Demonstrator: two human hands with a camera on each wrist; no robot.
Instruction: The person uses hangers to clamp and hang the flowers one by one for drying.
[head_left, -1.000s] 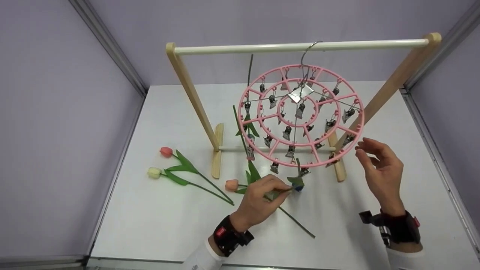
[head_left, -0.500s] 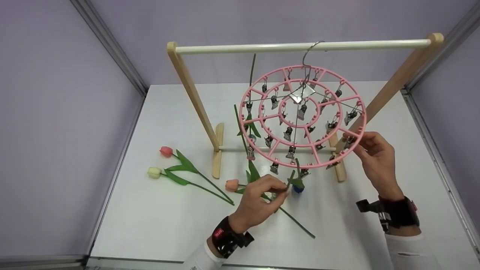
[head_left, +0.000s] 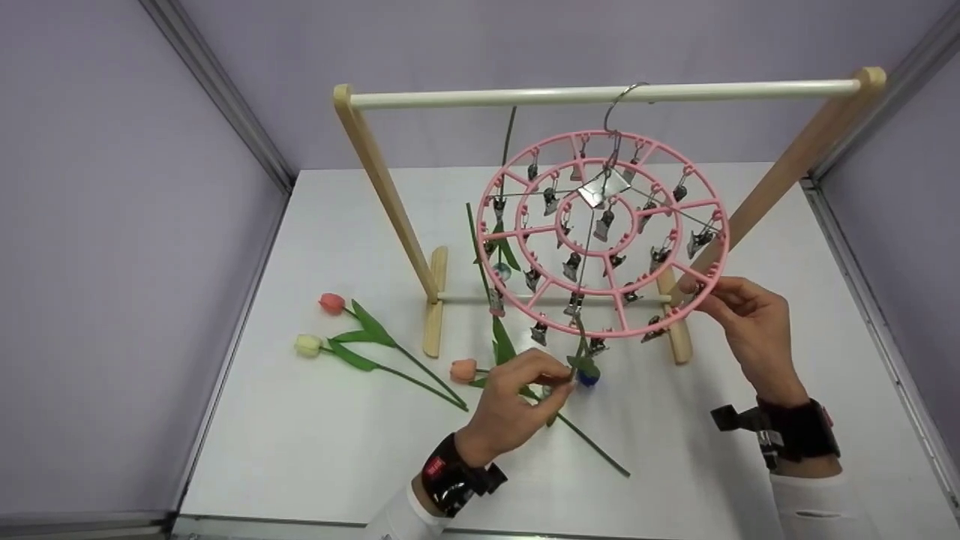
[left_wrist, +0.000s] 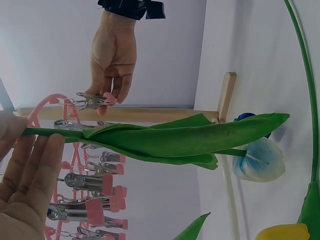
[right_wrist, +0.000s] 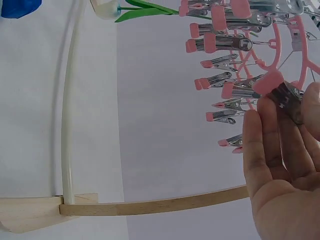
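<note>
Blue tulip (head_left: 587, 377) hanging head-down just below pink clip hanger (head_left: 517, 180), above table (head_left: 337, 450). Left hand (head_left: 514, 401) pinching its stem, lifting it toward rim clips. Right hand (head_left: 750, 322) pinching clip (right_wrist: 287, 100) at rim, steadying hanger under wooden rack (head_left: 382, 180).

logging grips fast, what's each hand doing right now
Left hand: pinches the stem of a blue tulip.
Right hand: pinches a clip on the pink hanger rim.
</note>
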